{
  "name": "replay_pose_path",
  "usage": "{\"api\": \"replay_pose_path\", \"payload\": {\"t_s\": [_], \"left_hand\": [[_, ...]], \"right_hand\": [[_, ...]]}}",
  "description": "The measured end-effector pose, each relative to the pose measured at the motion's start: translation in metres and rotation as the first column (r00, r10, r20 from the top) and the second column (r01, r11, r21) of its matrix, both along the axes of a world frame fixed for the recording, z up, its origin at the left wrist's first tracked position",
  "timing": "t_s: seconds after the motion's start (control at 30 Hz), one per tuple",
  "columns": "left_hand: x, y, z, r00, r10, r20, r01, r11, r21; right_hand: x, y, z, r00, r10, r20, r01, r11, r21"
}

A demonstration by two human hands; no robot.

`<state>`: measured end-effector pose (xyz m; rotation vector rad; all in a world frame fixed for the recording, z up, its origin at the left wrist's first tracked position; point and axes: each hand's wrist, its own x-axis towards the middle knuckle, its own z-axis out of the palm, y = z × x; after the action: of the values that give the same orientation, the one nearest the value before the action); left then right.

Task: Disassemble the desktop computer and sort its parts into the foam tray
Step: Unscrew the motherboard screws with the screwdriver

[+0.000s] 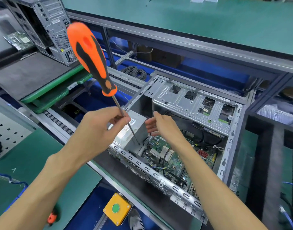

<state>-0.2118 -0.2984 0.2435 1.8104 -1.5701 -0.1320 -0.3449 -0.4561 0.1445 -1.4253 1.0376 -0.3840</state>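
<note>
One screwdriver (99, 67), shaft between left fingers (115, 116)

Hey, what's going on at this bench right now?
A person is taking apart an open desktop computer case lying on its side. The left hand pinches the metal shaft of a long orange-and-black screwdriver, handle up, tip down near the silver power supply. The right hand hovers beside it, fingers loosely curled, holding nothing. The motherboard and its cables are still inside the case.
</note>
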Motion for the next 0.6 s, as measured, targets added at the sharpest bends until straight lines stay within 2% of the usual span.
{"api": "replay_pose_path", "payload": {"t_s": [0.13, 0.23, 0.33, 0.53, 0.6], "left_hand": [[-0.006, -0.011, 0.019, 0.997, -0.021, -0.076, 0.013, 0.995, -0.102], [-0.014, -0.022, 0.028, 0.993, -0.025, -0.116, 0.007, 0.987, -0.159], [-0.024, -0.033, 0.031, 0.990, -0.052, -0.129, 0.029, 0.985, -0.173], [-0.053, -0.064, 0.038, 0.961, -0.114, -0.251, 0.050, 0.967, -0.249], [-0.064, -0.077, 0.044, 0.936, -0.170, -0.308, 0.073, 0.950, -0.302]], "right_hand": [[-0.003, 0.004, 0.000, 0.993, 0.071, -0.097, -0.063, 0.995, 0.083], [-0.010, 0.009, 0.007, 0.971, 0.218, -0.094, -0.199, 0.963, 0.180], [-0.025, 0.011, 0.013, 0.964, 0.259, -0.066, -0.252, 0.963, 0.097], [-0.076, -0.006, 0.030, 0.991, -0.052, -0.127, 0.030, 0.985, -0.167], [-0.103, -0.010, 0.035, 0.978, -0.173, -0.112, 0.150, 0.971, -0.188]]}}
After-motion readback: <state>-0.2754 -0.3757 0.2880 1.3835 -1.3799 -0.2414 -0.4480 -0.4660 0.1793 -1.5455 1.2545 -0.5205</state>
